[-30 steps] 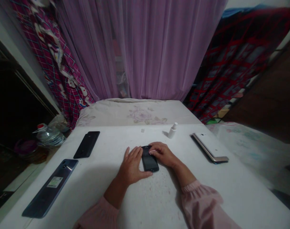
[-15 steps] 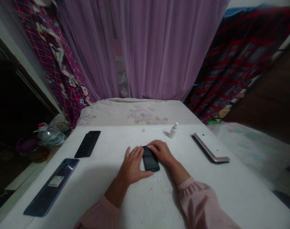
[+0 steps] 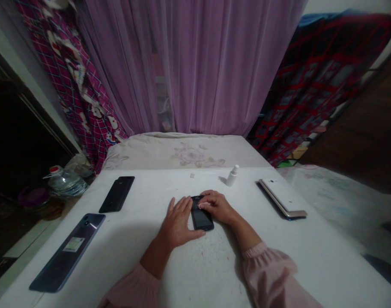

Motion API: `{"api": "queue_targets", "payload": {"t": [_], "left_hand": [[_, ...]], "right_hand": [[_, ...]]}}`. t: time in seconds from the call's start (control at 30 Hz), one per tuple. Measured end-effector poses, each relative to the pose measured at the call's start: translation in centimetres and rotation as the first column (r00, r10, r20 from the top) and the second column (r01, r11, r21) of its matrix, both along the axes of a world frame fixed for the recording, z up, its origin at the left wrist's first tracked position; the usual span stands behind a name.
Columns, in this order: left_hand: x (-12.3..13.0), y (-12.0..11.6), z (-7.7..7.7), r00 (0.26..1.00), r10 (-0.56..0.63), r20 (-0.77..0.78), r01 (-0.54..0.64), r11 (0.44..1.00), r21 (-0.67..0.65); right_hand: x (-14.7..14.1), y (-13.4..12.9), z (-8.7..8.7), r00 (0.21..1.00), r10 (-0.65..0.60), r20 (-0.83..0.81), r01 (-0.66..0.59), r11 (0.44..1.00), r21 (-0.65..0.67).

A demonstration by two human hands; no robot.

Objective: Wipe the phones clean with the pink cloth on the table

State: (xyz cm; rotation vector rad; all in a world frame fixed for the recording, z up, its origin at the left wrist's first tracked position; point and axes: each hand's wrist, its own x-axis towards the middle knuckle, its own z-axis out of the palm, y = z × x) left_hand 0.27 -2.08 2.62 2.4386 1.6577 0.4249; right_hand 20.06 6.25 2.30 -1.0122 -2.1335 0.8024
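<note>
1. Smartphone (image 3: 201, 220), black and glass-fronted, lies flat on the white-covered table (image 3: 279, 261), its top end under the right hand (image 3: 216, 207), which curls over it in a narrow grip, apparently to steady it.
2. Left hand (image 3: 177, 224), spread wide, rests just beside the smartphone's lower left edge, seemingly bracing it.

Nothing legible; phone sticker (image 3: 73, 244) too blurred.

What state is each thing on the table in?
Small black smartphone, screen up, dark
Left hand, flat beside the phone
Right hand, fingers on phone's top end
White spray bottle, upright
Gold-edged white phone, back up
Black phone, back up
Stickered phone, back up
</note>
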Motion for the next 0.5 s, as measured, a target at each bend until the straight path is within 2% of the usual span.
{"api": "queue_targets", "payload": {"t": [0.1,0.3,0.4,0.5], "left_hand": [[-0.1,0.0,-0.3,1.000,-0.010,0.007,0.010,1.000,0.013],[0.0,-0.1,0.1,1.000,-0.006,0.017,0.006,1.000,-0.001],[0.2,-0.1,0.3,1.000,-0.001,0.015,0.001,1.000,-0.005],[0.2,-0.1,0.2,1.000,0.004,0.020,-0.004,1.000,0.011]], "right_hand": [[-1.0,0.2,-0.1,0.996,-0.085,0.032,0.082,0.994,0.071],[-2.3,0.2,0.0,0.965,-0.245,0.091,0.234,0.966,0.111],[-2.3,0.2,0.0,0.969,-0.234,0.080,0.226,0.969,0.099],[-1.6,0.3,0.0,0.990,-0.136,0.039,0.134,0.990,0.045]]}}
